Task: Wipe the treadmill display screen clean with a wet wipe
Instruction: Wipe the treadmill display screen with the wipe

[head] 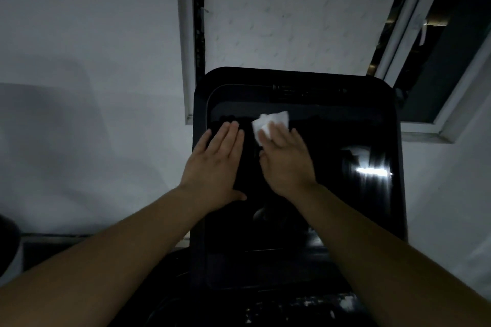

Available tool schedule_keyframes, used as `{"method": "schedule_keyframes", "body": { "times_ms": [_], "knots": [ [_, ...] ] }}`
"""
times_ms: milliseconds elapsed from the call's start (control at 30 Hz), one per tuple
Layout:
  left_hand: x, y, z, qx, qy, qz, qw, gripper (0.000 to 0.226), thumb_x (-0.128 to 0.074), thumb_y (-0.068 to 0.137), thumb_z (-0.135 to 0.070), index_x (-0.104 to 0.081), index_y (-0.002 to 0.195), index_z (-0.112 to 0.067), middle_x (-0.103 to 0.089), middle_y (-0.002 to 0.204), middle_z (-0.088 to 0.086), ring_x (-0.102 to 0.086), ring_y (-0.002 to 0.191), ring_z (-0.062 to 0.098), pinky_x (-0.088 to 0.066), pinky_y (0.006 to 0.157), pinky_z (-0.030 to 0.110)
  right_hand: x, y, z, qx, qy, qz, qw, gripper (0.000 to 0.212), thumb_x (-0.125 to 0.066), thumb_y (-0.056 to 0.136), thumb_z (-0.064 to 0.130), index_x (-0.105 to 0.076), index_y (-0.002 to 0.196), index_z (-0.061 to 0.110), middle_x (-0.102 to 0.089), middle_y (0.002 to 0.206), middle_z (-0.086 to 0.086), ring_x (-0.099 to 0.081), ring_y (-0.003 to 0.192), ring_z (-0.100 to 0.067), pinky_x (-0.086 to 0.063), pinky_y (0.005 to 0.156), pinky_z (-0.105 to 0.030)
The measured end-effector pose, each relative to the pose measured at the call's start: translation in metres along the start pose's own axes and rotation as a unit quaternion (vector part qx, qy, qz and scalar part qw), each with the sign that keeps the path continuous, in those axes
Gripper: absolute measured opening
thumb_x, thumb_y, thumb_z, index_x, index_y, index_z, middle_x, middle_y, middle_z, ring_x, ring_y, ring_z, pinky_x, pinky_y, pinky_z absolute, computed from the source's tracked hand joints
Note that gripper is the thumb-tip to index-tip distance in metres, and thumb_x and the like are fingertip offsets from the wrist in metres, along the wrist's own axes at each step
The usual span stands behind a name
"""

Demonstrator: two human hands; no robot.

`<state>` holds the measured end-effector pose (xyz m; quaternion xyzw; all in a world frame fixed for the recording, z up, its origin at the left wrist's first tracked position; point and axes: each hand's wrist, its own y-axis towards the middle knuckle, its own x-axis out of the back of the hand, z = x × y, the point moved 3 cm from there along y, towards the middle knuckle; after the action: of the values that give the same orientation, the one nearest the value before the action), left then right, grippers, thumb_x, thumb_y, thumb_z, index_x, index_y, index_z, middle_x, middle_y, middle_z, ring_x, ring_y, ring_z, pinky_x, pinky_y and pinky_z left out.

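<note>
The treadmill display screen [345, 207] is a tall, glossy black panel in the middle of the view, dark and unlit. A crumpled white wet wipe [268, 121] lies against its upper part. My right hand [285, 162] presses flat on the wipe, fingers covering its lower half. To the left of it, my left hand [216, 164] rests flat on the screen with fingers together and the thumb spread, holding nothing. The two hands are a small gap apart.
A white wall [79, 61] is behind and left of the screen. A window with a white frame [425, 130] and a pale blind [292, 13] stands behind it. The dark treadmill console [265, 308] lies below the screen. A light reflection [372, 171] shows at the screen's right.
</note>
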<state>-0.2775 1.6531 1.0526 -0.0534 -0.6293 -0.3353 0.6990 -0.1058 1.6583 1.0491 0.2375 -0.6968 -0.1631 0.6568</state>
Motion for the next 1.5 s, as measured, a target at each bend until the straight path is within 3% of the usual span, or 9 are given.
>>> {"method": "schedule_keyframes", "body": {
  "times_ms": [133, 333, 467, 700, 867, 1000, 1200, 1333, 1500],
  "knots": [
    [0.003, 0.026, 0.001, 0.01, 0.025, 0.032, 0.999, 0.136, -0.06, 0.075, -0.083, 0.016, 0.161, -0.009, 0.02, 0.171, 0.013, 0.02, 0.157, 0.025, 0.007, 0.127, 0.051, 0.003, 0.001, -0.005, 0.031, -0.016, 0.015, 0.999, 0.06, -0.024, 0.091, 0.038, -0.047, 0.143, 0.019, -0.044, 0.152, -0.009, -0.032, 0.145, -0.024, -0.02, 0.12, -0.05],
    [0.014, 0.044, 0.011, 0.011, 0.031, 0.065, 0.997, 0.135, -0.048, 0.074, -0.093, 0.01, 0.163, -0.01, 0.01, 0.173, 0.01, 0.012, 0.159, 0.022, 0.011, 0.126, 0.053, 0.019, -0.009, -0.084, -0.105, -0.004, -0.024, 0.994, 0.061, -0.029, 0.088, 0.036, -0.054, 0.139, 0.014, -0.051, 0.146, -0.015, -0.046, 0.136, -0.029, -0.029, 0.113, -0.054],
    [0.019, 0.049, 0.012, 0.013, 0.022, 0.081, 0.996, 0.133, -0.045, 0.073, -0.096, 0.006, 0.164, -0.012, 0.006, 0.174, 0.007, 0.007, 0.159, 0.019, 0.012, 0.125, 0.053, 0.023, -0.004, -0.086, -0.148, -0.005, -0.04, 0.988, 0.058, -0.031, 0.088, 0.032, -0.057, 0.135, 0.01, -0.054, 0.141, -0.019, -0.048, 0.133, -0.034, -0.03, 0.113, -0.055],
    [0.019, 0.048, 0.012, 0.014, 0.012, 0.084, 0.996, 0.134, -0.048, 0.071, -0.095, 0.004, 0.164, -0.014, 0.006, 0.174, 0.005, 0.007, 0.159, 0.017, 0.011, 0.126, 0.053, 0.01, -0.007, -0.036, -0.037, 0.002, -0.05, 0.998, 0.057, -0.031, 0.088, 0.034, -0.057, 0.133, 0.01, -0.054, 0.141, -0.015, -0.046, 0.135, -0.03, -0.032, 0.114, -0.053],
    [0.021, 0.049, 0.015, 0.009, 0.003, 0.094, 0.995, 0.135, -0.048, 0.07, -0.096, 0.006, 0.164, -0.015, 0.007, 0.174, 0.004, 0.008, 0.159, 0.016, 0.011, 0.126, 0.054, 0.018, -0.026, -0.096, -0.146, -0.007, -0.087, 0.985, 0.051, -0.038, 0.083, 0.022, -0.064, 0.122, 0.003, -0.065, 0.122, -0.023, -0.062, 0.112, -0.038, -0.044, 0.1, -0.053],
    [0.018, 0.05, 0.01, 0.016, -0.011, 0.09, 0.996, 0.138, -0.049, 0.069, -0.096, 0.008, 0.164, -0.014, 0.008, 0.174, 0.005, 0.01, 0.159, 0.018, 0.01, 0.126, 0.053, 0.012, -0.033, -0.081, -0.112, -0.036, -0.071, 0.991, 0.035, -0.053, 0.071, 0.012, -0.074, 0.099, 0.005, -0.072, 0.104, -0.019, -0.067, 0.087, -0.037, -0.051, 0.087, -0.042],
    [0.016, 0.045, 0.008, 0.016, -0.027, 0.056, 0.998, 0.137, -0.05, 0.07, -0.094, 0.01, 0.163, -0.014, 0.004, 0.174, 0.005, 0.008, 0.159, 0.016, 0.012, 0.126, 0.052, 0.0, -0.046, -0.042, -0.023, -0.006, -0.063, 0.998, 0.026, -0.053, 0.075, 0.014, -0.073, 0.092, 0.015, -0.072, 0.102, -0.005, -0.066, 0.097, -0.026, -0.042, 0.105, -0.042],
    [0.016, 0.036, 0.001, 0.003, -0.03, 0.022, 0.999, 0.133, -0.048, 0.073, -0.093, 0.013, 0.163, -0.016, 0.009, 0.173, 0.004, 0.012, 0.158, 0.015, 0.012, 0.126, 0.05, 0.005, -0.046, -0.05, -0.045, 0.042, -0.119, 0.991, 0.015, -0.063, 0.083, 0.013, -0.073, 0.094, 0.012, -0.073, 0.098, -0.005, -0.067, 0.095, -0.023, -0.038, 0.11, -0.04],
    [0.02, 0.032, 0.002, -0.002, -0.045, 0.006, 0.999, 0.131, -0.049, 0.075, -0.091, 0.016, 0.162, -0.018, 0.012, 0.173, 0.004, 0.015, 0.158, 0.016, 0.012, 0.126, 0.049, 0.004, -0.045, -0.048, -0.078, 0.045, -0.156, 0.984, 0.026, -0.07, 0.078, 0.006, -0.071, 0.104, 0.007, -0.071, 0.103, -0.008, -0.065, 0.095, -0.026, -0.038, 0.108, -0.035]
  ]
}}
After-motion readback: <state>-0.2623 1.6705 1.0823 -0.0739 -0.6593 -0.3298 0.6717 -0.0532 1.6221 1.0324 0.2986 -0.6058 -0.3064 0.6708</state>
